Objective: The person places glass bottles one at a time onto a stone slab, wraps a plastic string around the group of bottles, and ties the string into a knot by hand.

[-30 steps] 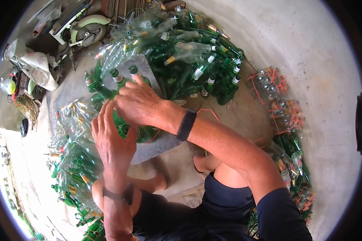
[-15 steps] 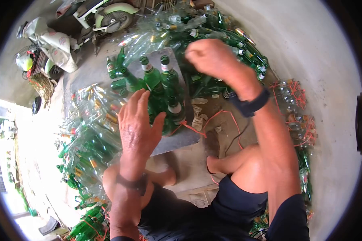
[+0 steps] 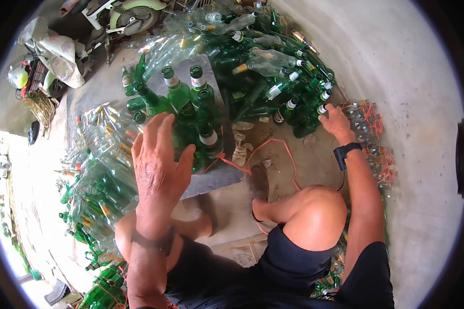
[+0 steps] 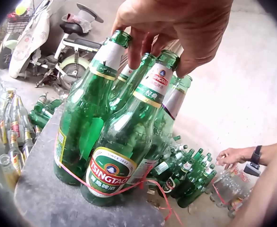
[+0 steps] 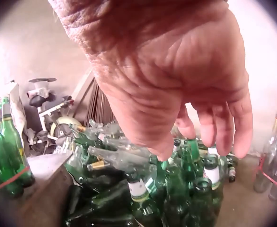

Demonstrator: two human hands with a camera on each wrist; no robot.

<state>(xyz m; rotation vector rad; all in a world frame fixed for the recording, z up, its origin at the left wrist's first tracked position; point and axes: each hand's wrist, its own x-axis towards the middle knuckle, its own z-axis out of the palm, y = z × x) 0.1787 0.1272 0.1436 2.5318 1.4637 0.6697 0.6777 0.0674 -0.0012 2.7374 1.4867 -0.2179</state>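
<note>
My left hand (image 3: 157, 165) is over a cluster of upright green beer bottles (image 4: 112, 161) on a grey slab (image 3: 219, 180). In the left wrist view its thumb and fingertips lie among the bottle necks, fingers spread around the tops. Red string (image 4: 129, 189) runs around the cluster low down, with a loose tail. Off to the right, my right hand (image 3: 337, 123) is above upright green bottles (image 5: 176, 198) on the floor. Its fingers hang loosely over their necks in the right wrist view, with no bottle gripped between them.
Behind the slab lies a large heap of green and clear bottles (image 3: 252, 62). More clear bottles (image 3: 105, 149) are piled at the left. Bundles of clear bottles tied with red string (image 3: 371, 121) stand by the right wall. A scooter (image 4: 74, 56) is parked at the back.
My right hand has moved from the cluster on the slab across to the floor bottles on the right. My left hand stays beside the cluster's necks.
</note>
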